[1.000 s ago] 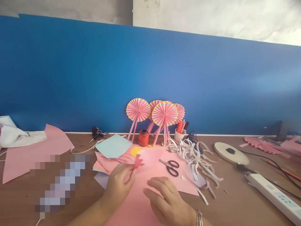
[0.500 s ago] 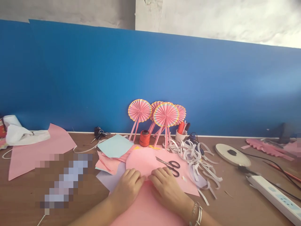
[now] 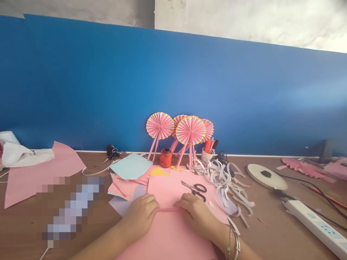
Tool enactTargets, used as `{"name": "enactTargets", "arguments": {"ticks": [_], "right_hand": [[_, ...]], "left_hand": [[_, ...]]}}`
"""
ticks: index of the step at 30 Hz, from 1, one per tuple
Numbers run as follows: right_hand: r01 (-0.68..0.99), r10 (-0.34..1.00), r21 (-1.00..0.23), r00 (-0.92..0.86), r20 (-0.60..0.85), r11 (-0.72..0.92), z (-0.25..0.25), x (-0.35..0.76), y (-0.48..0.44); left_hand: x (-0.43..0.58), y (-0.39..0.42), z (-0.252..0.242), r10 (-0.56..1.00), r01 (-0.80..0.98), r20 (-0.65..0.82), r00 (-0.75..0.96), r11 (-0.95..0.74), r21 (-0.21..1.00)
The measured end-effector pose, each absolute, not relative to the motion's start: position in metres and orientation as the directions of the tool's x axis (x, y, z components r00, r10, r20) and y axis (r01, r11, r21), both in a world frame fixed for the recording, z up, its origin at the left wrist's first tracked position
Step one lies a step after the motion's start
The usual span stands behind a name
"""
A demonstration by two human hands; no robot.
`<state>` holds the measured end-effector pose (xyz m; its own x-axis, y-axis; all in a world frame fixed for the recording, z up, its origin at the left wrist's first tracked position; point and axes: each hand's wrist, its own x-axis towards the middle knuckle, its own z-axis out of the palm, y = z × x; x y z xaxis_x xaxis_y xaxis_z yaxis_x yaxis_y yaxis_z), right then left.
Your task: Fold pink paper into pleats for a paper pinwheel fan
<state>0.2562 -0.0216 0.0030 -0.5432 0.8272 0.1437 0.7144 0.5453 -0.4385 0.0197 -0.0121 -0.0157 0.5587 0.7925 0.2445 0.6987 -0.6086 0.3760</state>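
Observation:
A large pink sheet of paper (image 3: 168, 236) lies in front of me, with a narrow folded strip (image 3: 169, 209) running across its far edge. My left hand (image 3: 142, 215) is closed on the left end of that fold, fingers curled over the paper. At the fold's right end, my right hand (image 3: 195, 213) is closed in the same way; bracelets circle its wrist. The fingertips are partly hidden. Just beyond the right hand, black-handled scissors (image 3: 195, 188) rest on another pink paper (image 3: 162, 186).
Pleated pink paper fans (image 3: 191, 130) stand at the back beside a red thread spool (image 3: 166, 158) and a white pen cup (image 3: 207, 155). Curled white paper strips (image 3: 225, 177) lie to the right, near a power strip (image 3: 316, 227). Light blue paper (image 3: 131, 167) tops a pile on the left.
Both hands have moved apart along the fold, uncovering its middle. The far part of the paper, raised and curved before, now looks flat. The view has shifted slightly.

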Motion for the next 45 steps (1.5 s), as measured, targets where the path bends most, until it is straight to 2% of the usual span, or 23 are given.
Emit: {"name": "enactTargets", "arguments": {"ticks": [4,8,18,29,34,37,41,45], "right_hand": [[0.736,0.901,-0.525,-0.399,0.174,0.427,0.001,0.255,-0.017],[0.752,0.927,-0.544,-0.328,0.180,0.372,-0.004,0.255,-0.012],[0.717,0.961,-0.643,-0.249,0.123,0.268,-0.007,0.254,-0.009],[0.706,0.962,-0.664,-0.262,0.078,0.246,-0.004,0.253,-0.009],[0.758,0.950,-0.575,-0.278,0.143,0.309,-0.008,0.253,-0.011],[0.769,0.909,-0.484,-0.346,0.233,0.417,-0.009,0.254,-0.012],[0.706,0.777,-0.324,-0.574,0.260,0.630,-0.007,0.251,-0.015],[0.684,0.724,-0.239,-0.648,0.236,0.690,-0.003,0.249,-0.016]], "left_hand": [[0.022,-0.008,-0.014,0.873,0.685,0.191,0.448,-0.473,0.555],[0.022,-0.005,-0.015,0.902,0.659,0.169,0.397,-0.408,0.632],[0.021,-0.002,-0.016,0.916,0.658,0.167,0.365,-0.381,0.650],[0.018,0.000,-0.022,0.903,0.658,0.158,0.399,-0.401,0.637],[0.017,-0.001,-0.019,0.877,0.701,0.160,0.454,-0.462,0.543],[0.018,-0.003,-0.016,0.818,0.734,0.207,0.537,-0.574,0.363],[0.021,-0.006,-0.012,0.652,0.646,0.290,0.701,-0.752,0.129],[0.019,-0.004,-0.011,0.620,0.629,0.315,0.719,-0.773,0.087]]}}
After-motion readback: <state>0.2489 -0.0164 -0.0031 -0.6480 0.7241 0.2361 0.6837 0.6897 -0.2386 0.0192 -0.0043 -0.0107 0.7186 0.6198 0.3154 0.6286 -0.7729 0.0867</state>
